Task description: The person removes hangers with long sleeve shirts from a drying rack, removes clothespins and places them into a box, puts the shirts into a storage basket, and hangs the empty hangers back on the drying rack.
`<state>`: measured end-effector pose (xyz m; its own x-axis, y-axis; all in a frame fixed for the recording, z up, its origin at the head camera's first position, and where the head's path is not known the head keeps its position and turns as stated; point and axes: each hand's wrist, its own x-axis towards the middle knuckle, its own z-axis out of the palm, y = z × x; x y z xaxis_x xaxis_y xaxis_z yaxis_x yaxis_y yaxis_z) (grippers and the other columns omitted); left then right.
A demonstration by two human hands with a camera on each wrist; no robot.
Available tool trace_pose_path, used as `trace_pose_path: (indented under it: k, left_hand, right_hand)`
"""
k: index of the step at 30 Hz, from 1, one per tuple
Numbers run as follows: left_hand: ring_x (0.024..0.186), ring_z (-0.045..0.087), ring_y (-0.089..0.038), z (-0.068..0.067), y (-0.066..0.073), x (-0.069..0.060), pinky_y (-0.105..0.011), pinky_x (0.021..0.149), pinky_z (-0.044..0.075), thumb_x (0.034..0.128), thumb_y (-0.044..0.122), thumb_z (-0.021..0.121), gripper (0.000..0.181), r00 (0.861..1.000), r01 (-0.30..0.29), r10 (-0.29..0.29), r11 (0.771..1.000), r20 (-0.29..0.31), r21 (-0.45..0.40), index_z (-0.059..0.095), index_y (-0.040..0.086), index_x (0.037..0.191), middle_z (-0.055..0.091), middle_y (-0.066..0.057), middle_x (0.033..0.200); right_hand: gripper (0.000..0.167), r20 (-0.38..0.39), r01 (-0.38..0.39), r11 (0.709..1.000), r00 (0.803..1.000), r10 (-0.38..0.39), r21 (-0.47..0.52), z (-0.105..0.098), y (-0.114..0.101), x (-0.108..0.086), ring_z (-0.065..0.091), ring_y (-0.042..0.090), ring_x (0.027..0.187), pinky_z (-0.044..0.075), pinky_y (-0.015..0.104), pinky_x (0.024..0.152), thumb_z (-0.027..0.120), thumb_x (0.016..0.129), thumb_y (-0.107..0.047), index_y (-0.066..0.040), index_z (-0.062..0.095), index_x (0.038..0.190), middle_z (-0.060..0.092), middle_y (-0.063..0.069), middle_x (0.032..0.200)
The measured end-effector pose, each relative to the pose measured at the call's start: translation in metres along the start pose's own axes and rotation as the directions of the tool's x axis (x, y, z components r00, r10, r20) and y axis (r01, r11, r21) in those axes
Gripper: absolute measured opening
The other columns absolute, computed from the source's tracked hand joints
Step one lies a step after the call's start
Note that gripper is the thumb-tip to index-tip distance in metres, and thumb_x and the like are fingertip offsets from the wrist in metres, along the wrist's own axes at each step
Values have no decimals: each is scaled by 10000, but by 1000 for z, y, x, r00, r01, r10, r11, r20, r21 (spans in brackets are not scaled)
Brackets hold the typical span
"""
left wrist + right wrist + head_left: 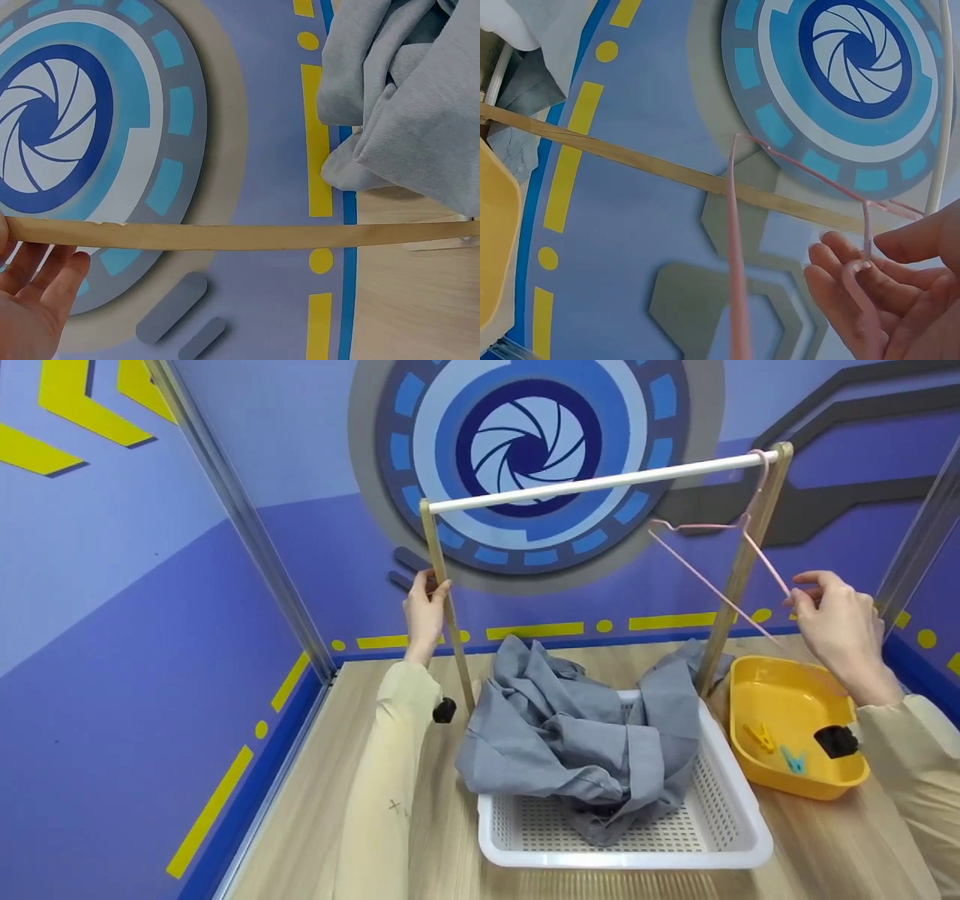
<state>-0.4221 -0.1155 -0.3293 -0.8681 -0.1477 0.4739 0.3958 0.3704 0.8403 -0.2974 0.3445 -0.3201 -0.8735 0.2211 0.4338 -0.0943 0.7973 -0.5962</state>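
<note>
A pink hanger [697, 572] hooks over the right end of the white rod [600, 481] of a wooden-post rack. My right hand [840, 630] pinches the hanger's right side between thumb and fingers; the right wrist view shows the hand [900, 281] around the pink hanger [736, 255]. At the rack's other side, my left hand [426, 611] holds the left wooden post [453, 637] between thumb and fingers. In the left wrist view that post [225, 235] runs across, with the hand [37, 300] at its end.
Grey cloth [585, 735] lies bunched in a white perforated basket [622, 861] between the posts. To the right stands a yellow tray [795, 787] with a yellow clip [762, 738] and a teal clip [793, 760]. A patterned wall panel [315, 555] stands behind.
</note>
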Motion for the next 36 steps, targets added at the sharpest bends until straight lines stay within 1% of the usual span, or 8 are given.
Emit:
trace_pose_path:
  k: [9,13,16,20,23,28,32,36]
  left_hand:
    - [879,557,-163,-8,-1,-3,-296,749,442,913,201,548,306,997,-43,43,999,63,-9,540,23,1163,590,-93,1000]
    - [946,541,-175,-11,-2,-5,-292,787,434,910,164,556,319,993,-63,66,997,97,-39,513,41,1200,575,-110,1060]
    - [981,524,-193,-15,-2,-5,-292,813,421,903,149,566,318,990,-96,101,994,99,-51,507,37,1195,564,-116,1079]
    - [971,512,-194,-21,-1,-5,-280,811,413,897,140,575,283,985,-158,159,987,70,-14,529,11,1144,543,-118,1063]
    - [929,512,-194,-25,-2,-7,-273,792,415,892,123,582,242,980,-199,198,980,25,25,553,-11,1091,526,-131,1023]
    - [836,498,-184,-28,-6,-14,-285,749,407,886,107,590,176,963,-264,265,964,-42,37,585,-18,1009,514,-104,926]
    - [790,489,-166,-26,-6,-23,-299,708,405,889,109,585,140,943,-328,328,945,-58,18,604,-6,966,521,-76,883]
    - [760,513,-174,-20,-3,-33,-311,652,417,890,101,582,116,928,-373,372,928,-21,-7,625,6,942,566,-67,859]
  right_hand:
    - [392,17,-17,1000,1000,17,-2,1,-1,-3,556,363,742,405,193,513,426,959,-253,35,455,1224,559,253,984]
    - [371,-39,9,1000,999,-9,-1,1,-4,-4,516,398,847,446,390,681,434,956,-211,46,454,1223,525,265,1050]
    - [316,-128,62,998,990,-61,2,2,-7,-2,444,427,954,371,527,805,464,940,-120,68,477,1193,492,276,1106]
    - [261,-262,150,989,954,-147,-8,3,-11,-4,403,413,1022,344,519,863,500,912,-61,62,528,1141,489,248,1144]
    - [222,-338,256,966,908,-249,-27,6,-14,-7,425,396,1013,359,501,860,520,895,-39,55,555,1093,518,226,1113]
    - [169,-393,409,910,827,-401,-68,14,-20,-14,460,392,951,383,488,815,541,869,15,58,567,1031,557,219,1017]
    - [171,-369,448,891,817,-442,-76,22,-24,-19,474,375,904,405,482,772,549,862,33,60,565,1030,565,217,984]
    - [188,-339,479,875,812,-475,-79,31,-27,-24,486,356,866,413,471,690,565,842,58,53,570,1031,571,203,960]
